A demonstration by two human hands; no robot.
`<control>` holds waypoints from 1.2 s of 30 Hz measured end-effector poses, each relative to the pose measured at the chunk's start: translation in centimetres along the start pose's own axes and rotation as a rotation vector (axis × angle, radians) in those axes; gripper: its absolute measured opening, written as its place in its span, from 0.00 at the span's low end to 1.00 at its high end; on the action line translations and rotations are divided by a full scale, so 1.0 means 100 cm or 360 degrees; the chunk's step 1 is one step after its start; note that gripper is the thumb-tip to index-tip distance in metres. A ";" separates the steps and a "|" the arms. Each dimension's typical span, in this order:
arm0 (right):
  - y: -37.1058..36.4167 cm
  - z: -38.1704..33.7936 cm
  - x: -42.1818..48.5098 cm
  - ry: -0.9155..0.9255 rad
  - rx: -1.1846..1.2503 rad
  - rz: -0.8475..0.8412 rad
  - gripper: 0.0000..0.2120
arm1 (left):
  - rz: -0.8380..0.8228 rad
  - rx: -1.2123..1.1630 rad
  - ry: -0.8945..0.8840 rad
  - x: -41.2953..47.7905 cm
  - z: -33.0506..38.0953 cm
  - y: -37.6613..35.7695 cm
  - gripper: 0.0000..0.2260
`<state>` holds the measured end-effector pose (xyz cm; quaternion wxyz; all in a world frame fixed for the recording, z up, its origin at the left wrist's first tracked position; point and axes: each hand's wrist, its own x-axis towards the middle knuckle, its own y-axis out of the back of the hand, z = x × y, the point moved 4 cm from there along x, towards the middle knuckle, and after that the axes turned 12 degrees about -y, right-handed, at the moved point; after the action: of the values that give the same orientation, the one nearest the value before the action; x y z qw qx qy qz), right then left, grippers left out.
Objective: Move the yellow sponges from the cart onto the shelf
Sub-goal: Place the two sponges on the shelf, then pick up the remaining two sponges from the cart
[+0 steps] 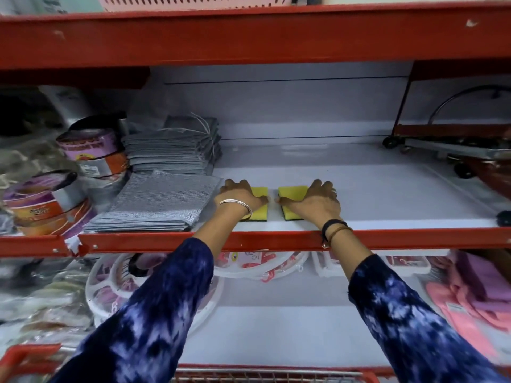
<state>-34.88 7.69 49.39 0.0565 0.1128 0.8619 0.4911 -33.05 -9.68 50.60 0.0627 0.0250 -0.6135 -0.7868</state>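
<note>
Two yellow sponges with dark green undersides lie side by side on the white shelf [359, 189], near its red front edge. My left hand [237, 196] rests on top of the left sponge [260, 192], fingers curled over its left side. My right hand [315, 200] covers the right sponge [290, 192] the same way, thumb along its near left edge. A small gap separates the two sponges. The cart's red rim and wire top [265, 373] show at the bottom edge; I see no sponges in it from here.
Stacks of grey mesh cloths [157, 200] lie just left of my left hand, with round tins [44, 200] further left. A metal trolley [453, 145] stands at the shelf's back right. White plastic racks and pink cloths fill the shelf below. A red shelf hangs overhead.
</note>
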 end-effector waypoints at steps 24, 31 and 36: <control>-0.121 0.268 -0.237 0.0022 0.0147 -0.0527 0.19 | 0.0078 -0.0923 -0.0451 -0.301 -0.011 -0.246 0.17; -0.216 0.348 -0.261 -0.0303 -0.0438 -0.1026 0.29 | -0.0732 -0.0768 0.0003 -0.341 -0.026 -0.386 0.25; -0.270 0.394 -0.275 -0.0625 -0.0715 -0.1389 0.38 | -0.1284 -0.0617 0.0345 -0.374 -0.038 -0.467 0.35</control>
<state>-3.79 20.42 5.70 0.4389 -0.1815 0.6754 0.5641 1.30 2.66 2.99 -0.1813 0.3318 -0.3861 -0.8414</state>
